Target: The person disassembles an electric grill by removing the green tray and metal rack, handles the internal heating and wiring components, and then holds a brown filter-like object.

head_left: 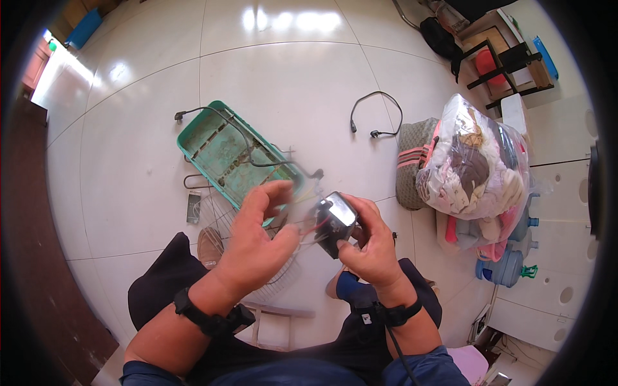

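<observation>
My right hand (374,248) grips a small black box-shaped device (336,225) with a glossy top. Thin wires, one of them red (315,226), come off its left side. Beside these wires is my left hand (261,225), its fingers curved, apart and slightly blurred, with nothing I can make out in them. Just beyond, a stained green tray-like casing (222,161) lies slanted on the floor. A black power cord (248,145) with a plug crosses over it. A wire grille (222,219) lies partly hidden below my left hand and forearm.
A second black cord (391,103) lies on the tiled floor. To the right are a clear bag of clothes or soft toys (473,161), a grey woven bag (415,154) and a blue water jug (505,269). A dark wooden piece (58,257) stands left. White cabinets (550,244) line the right.
</observation>
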`<state>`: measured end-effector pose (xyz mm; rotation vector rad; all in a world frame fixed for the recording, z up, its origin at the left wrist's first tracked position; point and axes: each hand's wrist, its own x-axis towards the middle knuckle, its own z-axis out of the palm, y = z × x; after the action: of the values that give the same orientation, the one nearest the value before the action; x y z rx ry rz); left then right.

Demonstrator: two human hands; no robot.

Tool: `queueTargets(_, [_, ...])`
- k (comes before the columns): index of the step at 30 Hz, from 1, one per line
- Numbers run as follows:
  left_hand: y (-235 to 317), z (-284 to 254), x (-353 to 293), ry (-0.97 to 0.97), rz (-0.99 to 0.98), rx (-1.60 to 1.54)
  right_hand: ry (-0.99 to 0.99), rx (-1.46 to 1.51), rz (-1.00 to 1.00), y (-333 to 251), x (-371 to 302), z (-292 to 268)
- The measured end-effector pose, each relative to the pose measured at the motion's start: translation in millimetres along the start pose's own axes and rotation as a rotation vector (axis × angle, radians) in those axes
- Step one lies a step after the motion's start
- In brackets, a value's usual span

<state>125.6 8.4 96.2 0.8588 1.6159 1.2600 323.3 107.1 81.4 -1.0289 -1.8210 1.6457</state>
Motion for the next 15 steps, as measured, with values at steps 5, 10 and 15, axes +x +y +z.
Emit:
queueTargets(5, [12.2, -3.5, 4.8, 0.004, 0.393, 0.316, -0.008, -0.131, -0.038, -2.3, -2.6, -0.7])
queueTargets(10, [3.0, -9.3, 6.5, 0.004, 0.441, 0.266, -0.015, -0.174, -0.075, -4.7, -2.0, 2.0])
queueTargets(15, [10.4, -7.4, 6.5, 0.042, 0.423, 0.244, 0.0, -0.196, -0.076, -6.4, -2.3, 3.4])
